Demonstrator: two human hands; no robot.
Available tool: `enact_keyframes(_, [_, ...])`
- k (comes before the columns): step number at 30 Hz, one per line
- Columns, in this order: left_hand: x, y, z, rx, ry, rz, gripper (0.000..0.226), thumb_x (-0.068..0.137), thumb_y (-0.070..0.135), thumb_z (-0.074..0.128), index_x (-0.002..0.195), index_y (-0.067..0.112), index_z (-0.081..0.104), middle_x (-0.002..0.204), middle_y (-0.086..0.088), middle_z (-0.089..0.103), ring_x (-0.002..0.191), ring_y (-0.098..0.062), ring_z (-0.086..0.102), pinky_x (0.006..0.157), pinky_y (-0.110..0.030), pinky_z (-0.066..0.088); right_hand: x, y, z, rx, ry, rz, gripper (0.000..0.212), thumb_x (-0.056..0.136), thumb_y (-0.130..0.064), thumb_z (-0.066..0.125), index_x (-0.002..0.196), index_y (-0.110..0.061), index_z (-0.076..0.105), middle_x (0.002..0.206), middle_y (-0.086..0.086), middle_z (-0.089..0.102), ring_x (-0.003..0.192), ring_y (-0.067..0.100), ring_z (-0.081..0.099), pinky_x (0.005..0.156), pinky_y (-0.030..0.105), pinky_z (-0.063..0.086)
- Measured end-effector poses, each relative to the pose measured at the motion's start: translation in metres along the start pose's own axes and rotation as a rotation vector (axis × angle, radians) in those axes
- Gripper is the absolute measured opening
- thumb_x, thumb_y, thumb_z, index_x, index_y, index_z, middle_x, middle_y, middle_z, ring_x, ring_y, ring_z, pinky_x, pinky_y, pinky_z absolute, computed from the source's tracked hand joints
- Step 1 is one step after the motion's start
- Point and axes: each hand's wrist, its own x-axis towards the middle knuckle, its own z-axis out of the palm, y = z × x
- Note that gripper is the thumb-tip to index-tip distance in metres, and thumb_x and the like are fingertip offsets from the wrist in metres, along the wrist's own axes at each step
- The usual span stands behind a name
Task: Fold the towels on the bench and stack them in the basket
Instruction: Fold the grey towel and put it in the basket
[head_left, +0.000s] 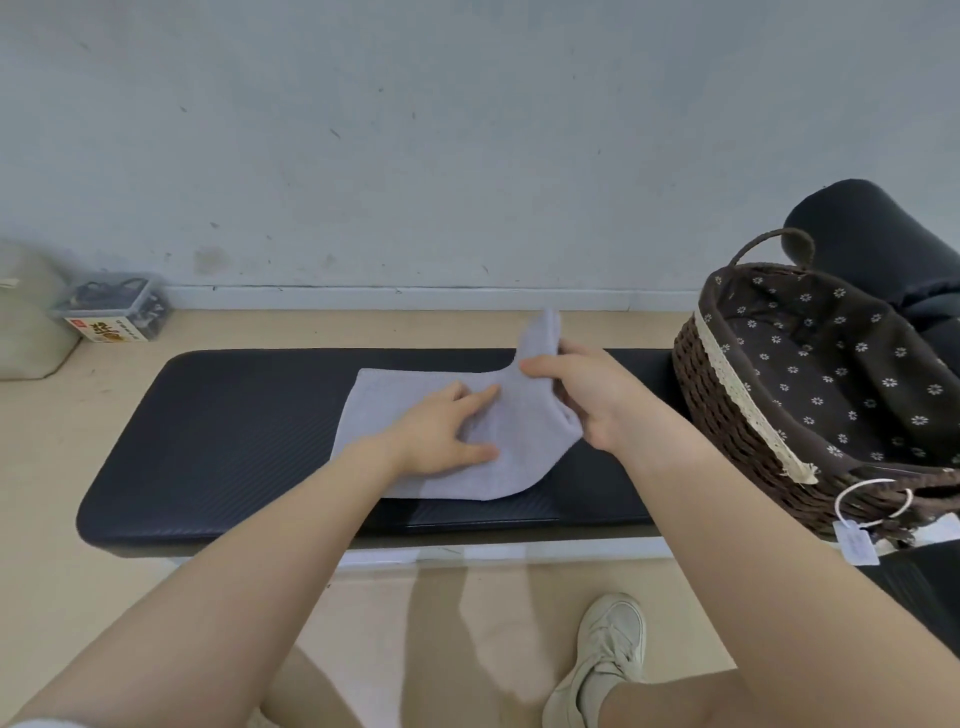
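Both of your hands are working on the one towel (415, 415). Your left hand (447, 431) is lying open and flat on it, fingers spread, pressing the cloth down onto the table (234, 431). Your right hand (587, 395) is pinching the towel's right part between thumb and fingers and holding it lifted, so a corner is standing up above your knuckles while the rest is lying flat on the dark padded top. That pale grey towel is sitting near the middle of the table, its left side spread out and its near edge curving up toward your right hand. Just beside your right arm, the wicker basket (727, 415) is resting at the table's right end, its flowered dark lining showing and a paper tag (856, 543) hanging from its near corner. Down on the floor (441, 623), your shoe (602, 660) is showing below the table.
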Motion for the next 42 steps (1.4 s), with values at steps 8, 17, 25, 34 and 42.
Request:
enact_keyframes(8, [-0.048, -0.045, -0.016, -0.510, 0.307, -0.218, 0.039, 0.101, 0.017, 0.030, 0.139, 0.012, 0.040, 0.111, -0.001, 0.060, 0.104, -0.014, 0.055, 0.092, -0.022, 0.036, 0.028, 0.030, 0.096, -0.723, 0.084, -0.248, 0.013, 0.085, -0.006, 0.050, 0.074, -0.008, 0.044, 0.062, 0.001, 0.042, 0.052, 0.011, 0.038, 0.048, 0.021, 0.030])
enact_keyframes(17, [-0.043, -0.055, -0.004, -0.548, 0.406, -0.233, 0.030, 0.094, 0.025, 0.049, 0.124, 0.028, 0.049, 0.071, 0.004, 0.051, 0.068, -0.013, 0.049, 0.065, -0.025, 0.042, 0.033, 0.044, 0.099, -0.999, -0.160, -0.194, 0.037, 0.095, -0.005, 0.034, 0.124, -0.007, 0.057, 0.118, 0.012, 0.061, 0.112, 0.026, 0.055, 0.095, 0.032, 0.042])
enact_keyframes(25, [-0.044, -0.044, -0.001, -0.254, 0.386, -0.213, 0.038, 0.086, 0.013, 0.050, 0.122, 0.022, 0.055, 0.080, 0.004, 0.055, 0.067, -0.009, 0.048, 0.064, -0.021, 0.041, 0.039, 0.077, 0.050, -1.365, 0.078, -0.248, 0.065, 0.094, -0.051, 0.040, 0.149, -0.024, 0.017, 0.160, 0.003, 0.000, 0.145, 0.025, 0.008, 0.112, 0.042, 0.025])
enact_keyframes(34, [-0.047, -0.049, -0.004, 0.254, 0.223, -0.237, 0.088, 0.074, 0.075, 0.046, 0.147, 0.034, 0.018, 0.132, -0.003, 0.031, 0.121, -0.022, 0.034, 0.089, -0.035, 0.045, 0.025, 0.080, 0.053, -1.064, 0.338, -0.082, 0.059, 0.086, -0.048, 0.056, 0.128, -0.010, 0.039, 0.122, 0.008, 0.047, 0.101, 0.026, 0.054, 0.066, 0.033, 0.043])
enact_keyframes(42, [-0.035, -0.032, 0.006, 0.210, 0.169, -0.262, 0.090, 0.077, 0.074, 0.044, 0.148, 0.031, 0.009, 0.140, -0.008, 0.025, 0.123, -0.028, 0.031, 0.092, -0.038, 0.041, 0.024, 0.059, 0.054, -0.570, 0.260, -0.067, 0.024, 0.081, -0.018, 0.058, 0.101, -0.006, 0.055, 0.096, 0.008, 0.061, 0.086, 0.023, 0.059, 0.072, 0.035, 0.050])
